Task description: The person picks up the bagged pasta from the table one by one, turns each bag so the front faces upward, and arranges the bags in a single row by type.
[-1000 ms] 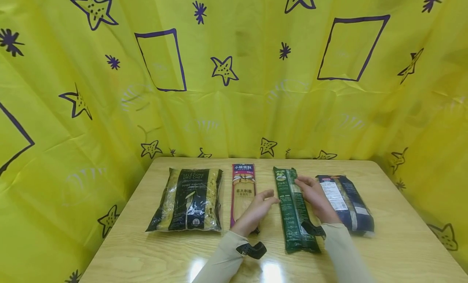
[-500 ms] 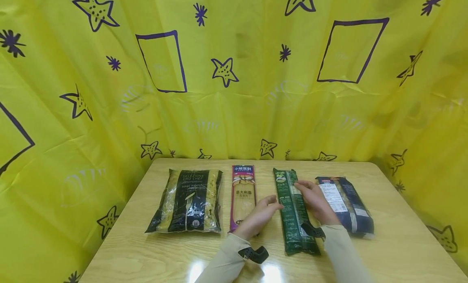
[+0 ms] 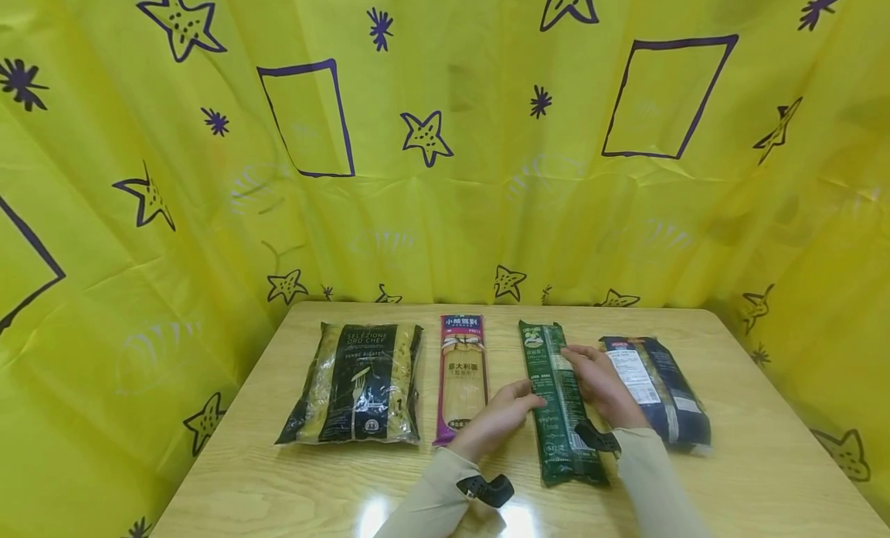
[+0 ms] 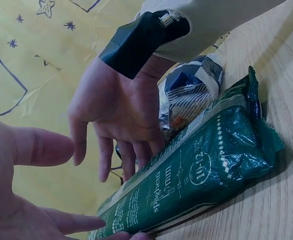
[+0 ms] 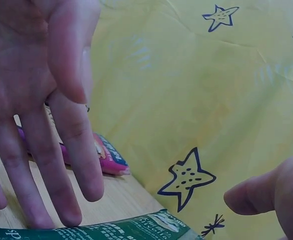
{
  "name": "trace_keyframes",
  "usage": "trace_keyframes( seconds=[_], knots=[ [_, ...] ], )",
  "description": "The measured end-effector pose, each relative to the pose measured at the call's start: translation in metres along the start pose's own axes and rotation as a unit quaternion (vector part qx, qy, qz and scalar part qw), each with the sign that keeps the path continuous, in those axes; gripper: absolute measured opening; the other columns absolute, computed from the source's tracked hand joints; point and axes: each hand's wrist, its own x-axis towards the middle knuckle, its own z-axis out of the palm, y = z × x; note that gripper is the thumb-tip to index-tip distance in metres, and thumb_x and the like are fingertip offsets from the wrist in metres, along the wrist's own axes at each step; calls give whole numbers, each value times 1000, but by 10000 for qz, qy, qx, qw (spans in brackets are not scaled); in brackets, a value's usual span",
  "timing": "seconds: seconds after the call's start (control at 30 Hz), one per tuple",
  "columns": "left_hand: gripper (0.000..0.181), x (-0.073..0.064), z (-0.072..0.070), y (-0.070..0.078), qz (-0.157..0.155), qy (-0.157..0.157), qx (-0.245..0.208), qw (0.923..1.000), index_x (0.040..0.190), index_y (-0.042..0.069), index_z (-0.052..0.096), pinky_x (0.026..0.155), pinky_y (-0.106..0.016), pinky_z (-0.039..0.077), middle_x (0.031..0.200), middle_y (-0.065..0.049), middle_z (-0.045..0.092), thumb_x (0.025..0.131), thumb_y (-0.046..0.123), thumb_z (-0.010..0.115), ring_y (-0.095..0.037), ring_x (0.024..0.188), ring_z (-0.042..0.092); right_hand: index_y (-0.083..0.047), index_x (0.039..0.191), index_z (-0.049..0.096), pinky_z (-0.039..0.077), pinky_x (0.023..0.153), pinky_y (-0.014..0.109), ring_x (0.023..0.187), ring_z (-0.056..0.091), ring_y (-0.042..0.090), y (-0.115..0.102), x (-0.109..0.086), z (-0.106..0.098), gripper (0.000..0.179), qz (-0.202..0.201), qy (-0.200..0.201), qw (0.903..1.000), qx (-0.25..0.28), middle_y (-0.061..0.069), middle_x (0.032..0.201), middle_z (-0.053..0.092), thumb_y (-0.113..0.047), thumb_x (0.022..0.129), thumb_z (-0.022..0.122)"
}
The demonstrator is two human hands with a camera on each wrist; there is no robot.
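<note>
A long green spaghetti packet (image 3: 559,406) lies on the table between both hands. My left hand (image 3: 497,418) is at its left side, fingertips at the packet's edge and thumb raised clear of it. In the left wrist view, that hand's fingers (image 4: 69,220) look straight beside the packet. On the opposite side, my right hand (image 3: 601,383) has its fingers near the upper right edge, pointing down in the left wrist view. Whether they touch the packet is hard to tell. The right wrist view shows the right thumb (image 5: 259,195) apart from the packet.
Left of the hands lie a pink-edged pasta packet (image 3: 464,368) and a large black penne bag (image 3: 368,383). A dark blue bag (image 3: 660,391) is right of the right hand. Behind the wooden table (image 3: 292,492) hangs a yellow curtain (image 3: 445,221).
My left hand has moved slightly right and toward me, its fingers reaching the green spaghetti packet's left edge. The right hand has hardly moved.
</note>
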Motion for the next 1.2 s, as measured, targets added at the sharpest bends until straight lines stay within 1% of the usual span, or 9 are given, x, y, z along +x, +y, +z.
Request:
trace_keyframes(
  seconds=[0.2,0.33,0.43,0.63,0.7,0.8,0.87,1.03,1.2],
  knots=[
    [70,0,1,0,34,-31,-86,10000,153,-15,34,121,-61,35,160,-34,36,98,20,60,-48,151,34,5,158,27,41,55,23,50,36,5,1,0,1,63,14,34,10000,-22,-10,66,43,-32,110,45],
    [69,-1,1,2,40,-4,-54,10000,152,-15,35,120,-61,37,159,-34,37,98,20,60,-48,150,35,6,158,26,53,72,25,85,59,11,1,-1,2,66,48,16,9999,-110,12,115,61,-35,110,44],
    [69,-1,1,2,17,22,-15,10000,153,-14,35,120,-60,38,160,-33,37,98,21,60,-47,150,35,9,159,24,54,82,26,111,58,19,2,-1,2,68,36,-86,9998,-147,25,146,47,-36,111,43],
    [70,-1,1,1,34,29,-3,10000,153,-14,35,121,-60,37,160,-34,36,98,21,60,-48,150,35,13,156,27,56,93,31,127,60,30,6,-1,2,65,-70,-281,9996,-17,31,151,48,-33,112,39],
    [70,-1,1,1,52,26,4,10000,152,-15,35,121,-60,37,160,-34,36,99,21,60,-48,150,35,14,157,24,53,106,42,140,51,39,7,0,1,66,-75,-414,9991,37,33,158,40,-33,112,39],
    [70,-1,0,1,34,35,19,10000,153,-14,34,121,-61,36,160,-34,36,99,22,60,-48,150,35,15,158,17,33,125,57,155,25,48,8,2,0,69,-9,-597,9981,117,35,166,22,-32,112,39],
    [71,-1,0,1,13,43,46,10000,153,-14,34,121,-61,36,160,-33,37,99,23,61,-48,150,35,16,157,18,25,128,60,157,20,49,8,4,0,69,24,-687,9975,163,35,167,18,-32,112,39],
    [70,-1,0,0,10,17,16,10000,153,-12,36,121,-61,36,159,-31,40,99,24,61,-47,149,38,13,147,45,55,104,40,121,65,30,10,5,-3,62,118,-607,9975,351,23,136,63,-37,111,43],
    [70,-2,-1,0,-6,36,51,10000,154,-11,36,121,-61,36,160,-30,40,99,25,62,-46,150,38,10,147,46,58,88,31,103,65,14,9,2,-4,63,175,-681,9958,591,10,130,63,-40,109,48]
  ],
)
